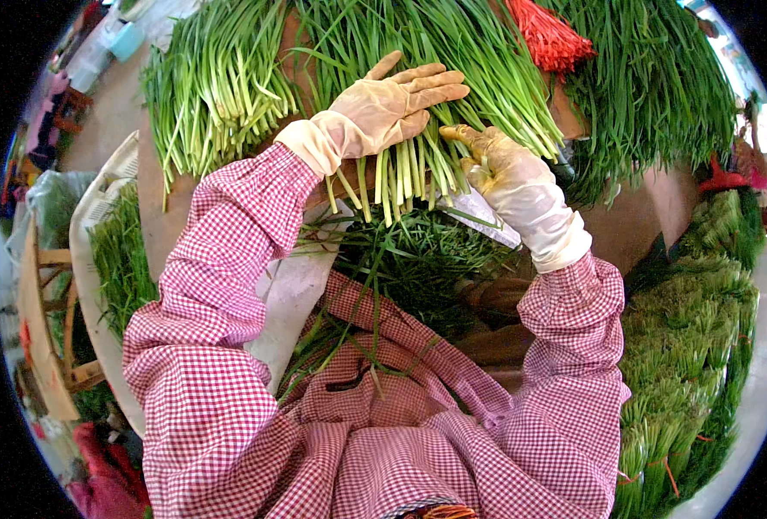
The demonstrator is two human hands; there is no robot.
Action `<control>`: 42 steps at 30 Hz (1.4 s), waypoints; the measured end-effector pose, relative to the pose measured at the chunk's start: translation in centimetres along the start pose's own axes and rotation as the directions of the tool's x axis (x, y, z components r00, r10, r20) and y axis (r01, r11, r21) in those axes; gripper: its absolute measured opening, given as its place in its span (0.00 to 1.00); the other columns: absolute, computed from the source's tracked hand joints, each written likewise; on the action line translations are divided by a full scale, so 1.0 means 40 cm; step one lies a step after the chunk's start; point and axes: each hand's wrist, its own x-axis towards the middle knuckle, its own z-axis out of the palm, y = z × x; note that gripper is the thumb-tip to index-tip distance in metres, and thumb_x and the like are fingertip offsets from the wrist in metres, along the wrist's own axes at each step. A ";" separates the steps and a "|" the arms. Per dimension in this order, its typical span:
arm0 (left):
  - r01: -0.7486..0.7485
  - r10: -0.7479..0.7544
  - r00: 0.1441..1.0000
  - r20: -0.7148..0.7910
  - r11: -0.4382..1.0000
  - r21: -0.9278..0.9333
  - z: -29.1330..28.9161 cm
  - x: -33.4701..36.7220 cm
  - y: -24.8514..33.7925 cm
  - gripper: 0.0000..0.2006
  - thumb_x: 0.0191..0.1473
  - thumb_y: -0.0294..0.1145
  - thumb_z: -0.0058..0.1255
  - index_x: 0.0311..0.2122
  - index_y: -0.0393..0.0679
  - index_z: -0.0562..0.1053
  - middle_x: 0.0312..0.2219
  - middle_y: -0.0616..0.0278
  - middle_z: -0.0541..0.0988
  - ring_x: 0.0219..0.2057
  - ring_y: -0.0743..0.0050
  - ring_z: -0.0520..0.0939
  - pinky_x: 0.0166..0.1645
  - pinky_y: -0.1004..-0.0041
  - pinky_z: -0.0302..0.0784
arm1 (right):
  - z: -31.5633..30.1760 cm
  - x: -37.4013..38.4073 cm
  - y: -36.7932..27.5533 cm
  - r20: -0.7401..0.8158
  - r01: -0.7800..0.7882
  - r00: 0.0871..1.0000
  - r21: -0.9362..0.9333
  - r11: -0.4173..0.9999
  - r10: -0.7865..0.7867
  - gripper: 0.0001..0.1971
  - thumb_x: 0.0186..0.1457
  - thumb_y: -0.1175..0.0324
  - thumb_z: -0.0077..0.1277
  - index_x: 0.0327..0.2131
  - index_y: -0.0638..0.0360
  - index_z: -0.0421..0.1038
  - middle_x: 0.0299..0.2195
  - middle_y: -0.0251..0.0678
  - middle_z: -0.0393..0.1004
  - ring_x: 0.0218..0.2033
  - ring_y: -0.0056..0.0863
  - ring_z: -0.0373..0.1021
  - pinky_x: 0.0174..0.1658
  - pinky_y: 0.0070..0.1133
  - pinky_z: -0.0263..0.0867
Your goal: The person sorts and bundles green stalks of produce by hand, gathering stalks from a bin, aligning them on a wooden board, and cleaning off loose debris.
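Observation:
Long green garlic chives lie across a brown tabletop, their pale cut ends hanging over its near edge. My left hand, in a pale stained glove, rests flat over the stems with its fingers stretched out to the right. Close by on the right, my right hand, also gloved, is at the side of the same stems. Its fingers are curled in, the index finger less bent; what they hold, if anything, is hidden. A second heap of chives lies to the left of my left hand.
Red ties lie at the back, beside more chives. Loose trimmings fill the space below the table edge. Tied bundles are stacked at the right. A white basket of greens and a wooden chair stand left.

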 end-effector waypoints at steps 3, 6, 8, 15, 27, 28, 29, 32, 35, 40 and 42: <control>0.001 -0.002 0.999 -0.032 1.000 -0.002 0.002 0.002 0.003 0.27 0.53 0.47 0.27 0.60 0.57 0.51 0.59 0.72 0.53 0.60 0.75 0.52 0.62 0.61 0.35 | 0.003 0.005 -0.013 -0.043 0.066 0.996 -0.129 0.989 -0.072 0.18 0.46 0.63 0.48 0.45 0.47 0.67 0.30 0.40 0.68 0.28 0.40 0.69 0.30 0.31 0.66; 0.011 -0.010 1.000 -0.020 1.000 0.026 0.006 0.000 -0.001 0.27 0.53 0.46 0.28 0.60 0.58 0.51 0.59 0.73 0.53 0.60 0.75 0.53 0.62 0.62 0.36 | -0.006 0.010 -0.031 -0.046 0.060 0.997 -0.126 0.990 -0.066 0.20 0.45 0.60 0.49 0.44 0.49 0.67 0.30 0.39 0.68 0.28 0.39 0.69 0.30 0.31 0.66; 0.013 -0.012 1.000 -0.021 0.999 0.041 0.009 0.001 -0.001 0.27 0.53 0.46 0.28 0.60 0.58 0.51 0.59 0.73 0.53 0.60 0.75 0.53 0.62 0.62 0.37 | -0.008 0.010 -0.038 -0.058 0.069 0.995 -0.131 0.989 -0.077 0.19 0.45 0.59 0.49 0.44 0.49 0.68 0.30 0.39 0.69 0.28 0.39 0.69 0.30 0.31 0.66; 0.016 -0.017 0.999 -0.036 1.000 -0.017 -0.005 -0.001 0.005 0.26 0.53 0.40 0.29 0.59 0.58 0.53 0.59 0.74 0.54 0.60 0.76 0.53 0.62 0.61 0.36 | -0.004 0.011 -0.032 -0.022 0.082 0.996 -0.151 0.985 -0.087 0.19 0.44 0.59 0.51 0.42 0.49 0.68 0.31 0.39 0.69 0.29 0.38 0.70 0.29 0.30 0.66; 0.020 -0.024 0.999 -0.044 0.996 -0.086 -0.006 0.000 0.006 0.26 0.54 0.41 0.31 0.59 0.61 0.52 0.59 0.75 0.53 0.60 0.76 0.53 0.62 0.59 0.35 | 0.007 0.006 -0.015 -0.063 0.143 0.986 -0.169 0.975 -0.156 0.14 0.43 0.63 0.51 0.37 0.48 0.68 0.29 0.37 0.67 0.27 0.35 0.70 0.28 0.29 0.66; 0.016 -0.019 0.999 -0.043 0.997 -0.071 -0.010 0.001 0.006 0.25 0.54 0.43 0.29 0.59 0.61 0.52 0.59 0.75 0.53 0.60 0.77 0.52 0.62 0.61 0.35 | 0.007 0.007 -0.015 -0.102 0.120 0.985 -0.187 0.975 -0.140 0.15 0.43 0.63 0.51 0.38 0.47 0.68 0.29 0.37 0.67 0.26 0.36 0.69 0.27 0.29 0.65; 0.011 -0.013 0.999 -0.043 0.998 -0.056 -0.011 0.003 0.006 0.25 0.54 0.45 0.27 0.59 0.60 0.53 0.59 0.74 0.53 0.60 0.78 0.52 0.62 0.63 0.35 | 0.007 0.010 -0.021 -0.140 0.095 0.982 -0.205 0.974 -0.125 0.15 0.43 0.63 0.51 0.38 0.47 0.68 0.28 0.37 0.68 0.26 0.36 0.69 0.27 0.29 0.65; 0.048 -0.048 0.999 -0.009 0.999 0.005 -0.001 -0.002 0.003 0.26 0.54 0.46 0.28 0.59 0.59 0.53 0.59 0.73 0.53 0.60 0.77 0.52 0.62 0.63 0.35 | 0.033 0.029 -0.039 -0.122 -0.005 0.992 -0.328 0.945 -0.036 0.13 0.45 0.64 0.49 0.38 0.48 0.68 0.29 0.35 0.68 0.27 0.35 0.69 0.27 0.28 0.65; 0.024 -0.025 0.999 -0.027 0.999 -0.021 0.003 0.001 -0.001 0.27 0.54 0.49 0.27 0.60 0.58 0.53 0.59 0.72 0.53 0.60 0.76 0.52 0.62 0.64 0.36 | 0.067 0.032 -0.016 -0.080 -0.099 0.994 -0.407 0.908 0.073 0.14 0.45 0.65 0.50 0.38 0.49 0.69 0.34 0.33 0.67 0.32 0.33 0.68 0.32 0.26 0.66; 0.022 -0.026 0.999 -0.043 0.996 -0.092 -0.010 -0.002 0.003 0.26 0.54 0.47 0.26 0.59 0.57 0.53 0.59 0.69 0.54 0.60 0.72 0.53 0.62 0.63 0.36 | 0.042 0.036 -0.025 -0.120 0.027 0.989 -0.447 0.894 -0.090 0.11 0.44 0.64 0.51 0.35 0.50 0.71 0.35 0.33 0.67 0.33 0.34 0.67 0.33 0.26 0.65; 0.026 -0.030 0.999 -0.038 0.996 -0.091 -0.008 -0.001 0.004 0.26 0.54 0.46 0.27 0.59 0.57 0.53 0.59 0.68 0.54 0.60 0.71 0.53 0.62 0.62 0.37 | 0.040 0.040 -0.027 -0.116 0.033 0.989 -0.453 0.891 -0.096 0.11 0.43 0.64 0.51 0.34 0.50 0.71 0.36 0.33 0.67 0.34 0.33 0.67 0.33 0.26 0.65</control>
